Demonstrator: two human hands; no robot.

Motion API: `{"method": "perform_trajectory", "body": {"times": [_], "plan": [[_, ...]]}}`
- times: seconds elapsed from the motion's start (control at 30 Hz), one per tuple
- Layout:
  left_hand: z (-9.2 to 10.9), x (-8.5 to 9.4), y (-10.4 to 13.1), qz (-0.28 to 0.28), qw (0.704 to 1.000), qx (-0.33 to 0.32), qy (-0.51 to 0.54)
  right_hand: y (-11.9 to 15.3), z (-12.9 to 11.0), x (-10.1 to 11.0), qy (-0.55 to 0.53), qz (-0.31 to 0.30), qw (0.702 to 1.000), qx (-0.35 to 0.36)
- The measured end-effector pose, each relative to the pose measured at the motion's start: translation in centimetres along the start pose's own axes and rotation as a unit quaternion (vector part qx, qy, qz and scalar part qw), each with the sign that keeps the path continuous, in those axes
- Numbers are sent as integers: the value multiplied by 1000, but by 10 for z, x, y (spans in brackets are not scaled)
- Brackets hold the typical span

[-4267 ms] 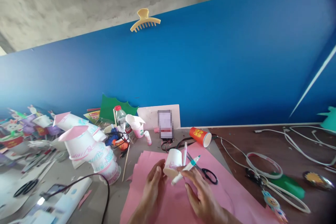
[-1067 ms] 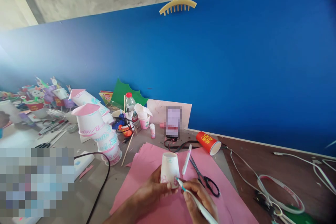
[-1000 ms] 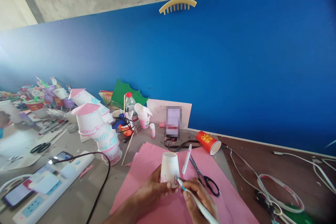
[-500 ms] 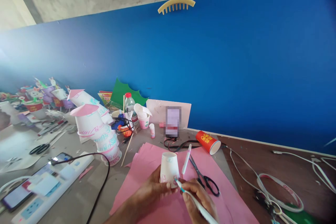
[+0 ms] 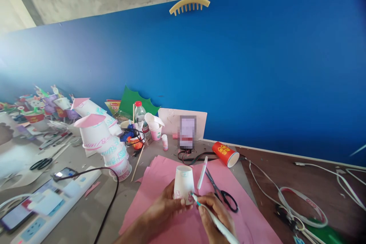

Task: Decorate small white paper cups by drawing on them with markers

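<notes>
Cup (image 5: pixel 183 183) stands mouth down before you, narrow end up, over the pink paper (image 5: pixel 160 175); whether its rim rests there cannot be told, since fingers hide the lower edge. Your left hand (image 5: pixel 167 202) is half closed around its lower left side, thumb across the front near the rim, the other fingers mostly out of sight. Your right hand (image 5: pixel 221 210) is closed in a writing pinch on the marker (image 5: pixel 219 223), whose tip points at the pink motif on the lower right of the wall; it seems to touch, but the contact is too small to be sure of. The wall curves and is probably thin, so press lightly: a hard stroke could dent it or send the line astray. Let the left hand do the turning, a little at a time, so that the patch under the tip faces you squarely, and make short strokes there instead of chasing the curve. Brace the right hand's little finger on the paper for a steadier line. Mind your left thumb too: it sits close to the pink motifs, and wet ink could smear beneath it. The pen (image 5: pixel 202 173) and scissors (image 5: pixel 219 191) lie near your right hand, so a wide wrist swing could knock them.
</notes>
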State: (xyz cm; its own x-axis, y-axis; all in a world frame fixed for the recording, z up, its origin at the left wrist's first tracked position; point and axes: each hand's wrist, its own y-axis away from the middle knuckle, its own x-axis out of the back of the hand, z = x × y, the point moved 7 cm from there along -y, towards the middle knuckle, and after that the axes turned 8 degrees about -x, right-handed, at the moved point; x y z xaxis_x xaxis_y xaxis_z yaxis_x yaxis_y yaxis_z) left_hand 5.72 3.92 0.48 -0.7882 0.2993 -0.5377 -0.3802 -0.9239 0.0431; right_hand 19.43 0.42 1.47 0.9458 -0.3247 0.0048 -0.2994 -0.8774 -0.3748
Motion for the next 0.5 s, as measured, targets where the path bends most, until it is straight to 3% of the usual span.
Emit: {"method": "perform_trajectory", "body": {"times": [0.2, 0.5], "plan": [[-1, -1, -1, -18, 1000, -12, 16, 1, -4, -2, -37, -21, 999, 5], [1, -2, -1, -14, 1000, -6, 3, -1, -6, 4, -23, 11, 1000, -4]]}}
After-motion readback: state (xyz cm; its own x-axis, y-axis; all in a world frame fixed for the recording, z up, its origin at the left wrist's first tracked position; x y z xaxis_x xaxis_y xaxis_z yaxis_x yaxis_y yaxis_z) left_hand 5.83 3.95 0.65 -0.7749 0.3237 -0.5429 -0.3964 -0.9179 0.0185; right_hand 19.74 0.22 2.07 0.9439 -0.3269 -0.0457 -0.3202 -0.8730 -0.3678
